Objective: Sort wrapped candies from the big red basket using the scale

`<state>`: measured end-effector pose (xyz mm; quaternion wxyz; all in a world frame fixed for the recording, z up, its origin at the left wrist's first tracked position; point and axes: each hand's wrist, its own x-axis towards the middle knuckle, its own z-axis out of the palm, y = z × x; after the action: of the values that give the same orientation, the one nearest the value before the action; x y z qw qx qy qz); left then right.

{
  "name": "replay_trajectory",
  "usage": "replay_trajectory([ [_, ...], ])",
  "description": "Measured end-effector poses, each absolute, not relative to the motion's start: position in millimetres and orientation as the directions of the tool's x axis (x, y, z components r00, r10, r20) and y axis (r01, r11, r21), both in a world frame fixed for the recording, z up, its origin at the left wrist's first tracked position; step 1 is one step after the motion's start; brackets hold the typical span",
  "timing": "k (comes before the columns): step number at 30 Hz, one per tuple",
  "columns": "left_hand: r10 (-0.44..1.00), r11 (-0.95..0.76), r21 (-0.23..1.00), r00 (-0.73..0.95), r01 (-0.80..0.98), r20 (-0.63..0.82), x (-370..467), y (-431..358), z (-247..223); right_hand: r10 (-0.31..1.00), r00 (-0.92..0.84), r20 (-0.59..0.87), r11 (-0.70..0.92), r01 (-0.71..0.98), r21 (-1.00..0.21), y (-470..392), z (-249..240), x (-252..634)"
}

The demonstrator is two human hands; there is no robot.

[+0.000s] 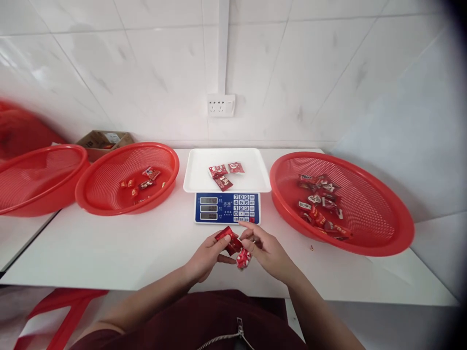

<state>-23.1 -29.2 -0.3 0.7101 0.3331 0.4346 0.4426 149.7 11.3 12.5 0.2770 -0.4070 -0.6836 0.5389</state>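
My left hand [208, 255] is closed on a dark red candy packet [229, 240], thumb on top, in front of the scale. Close beside it, my right hand [265, 250] pinches a red and white candy packet [243, 258], which hangs below its fingers. The two packets lie almost against each other. Just beyond both hands stands a scale with a blue keypad panel [228, 208]; its displays are too small to read surely. On its white weighing tray [193, 170] lie several candy packets [224, 182], red and dark red.
To the right, a large red mesh basket [383, 238] holds several candies. A second red basket [91, 204] with some candies stands left, and another red basket [40, 206] beyond it. Behind them is a cardboard box [93, 138]. A tiny scrap [312, 248] lies on the white table.
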Motion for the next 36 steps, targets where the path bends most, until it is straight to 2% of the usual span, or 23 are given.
replay_trajectory([
  [4, 0.912, 0.406, 0.835, 0.219, -0.371, -0.346, -22, -36, -10, 0.909, -0.392, -0.144, -0.095, 0.142, -0.985, 4, -7, 153],
  [7, 0.923, 0.37, 0.836, 0.265, -0.404, -0.281, -20, -35, -14, 0.905, -0.368, -0.211, -0.22, 0.018, -0.975, 0, -14, 154],
  [9, 0.927, 0.342, 0.842, 0.298, -0.417, -0.229, -21, -33, -15, 0.91, -0.351, -0.221, -0.234, 0.006, -0.972, -2, -15, 155],
  [15, 0.917, 0.322, 0.916, 0.317, -0.24, -0.24, -21, -30, -16, 0.937, -0.322, -0.138, -0.046, 0.276, -0.96, -10, -15, 154],
  [18, 0.877, 0.382, 0.888, 0.402, -0.254, -0.262, -19, -30, -16, 0.91, -0.395, -0.124, 0.053, 0.409, -0.911, -13, -4, 159],
  [21, 0.832, 0.448, 0.852, 0.473, -0.269, -0.288, -20, -30, -15, 0.878, -0.473, -0.07, 0.23, 0.546, -0.805, -3, 27, 184],
  [23, 0.808, 0.489, 0.833, 0.493, -0.257, -0.322, -21, -31, -14, 0.928, -0.371, -0.013, 0.248, 0.645, -0.723, 15, 57, 210],
  [25, 0.788, 0.521, 0.821, 0.5, -0.232, -0.359, -24, -29, -17, 0.977, -0.214, 0.017, 0.175, 0.75, -0.638, 39, 83, 241],
  [27, 0.792, 0.526, 0.825, 0.471, -0.206, -0.387, -24, -27, -21, 0.977, -0.194, -0.087, 0.116, 0.828, -0.548, 66, 98, 272],
  [31, 0.807, 0.489, 0.863, 0.443, -0.128, -0.391, -20, -26, -30, 0.807, -0.242, -0.539, 0.092, 0.953, -0.29, 105, 83, 313],
  [33, 0.793, 0.47, 0.88, 0.47, -0.068, -0.388, -19, -27, -32, 0.794, -0.202, -0.573, 0.087, 0.971, -0.221, 112, 62, 318],
  [36, 0.796, 0.411, 0.912, 0.484, 0.009, -0.363, -19, -28, -35, 0.843, -0.149, -0.517, 0.051, 0.979, -0.199, 113, 38, 314],
])
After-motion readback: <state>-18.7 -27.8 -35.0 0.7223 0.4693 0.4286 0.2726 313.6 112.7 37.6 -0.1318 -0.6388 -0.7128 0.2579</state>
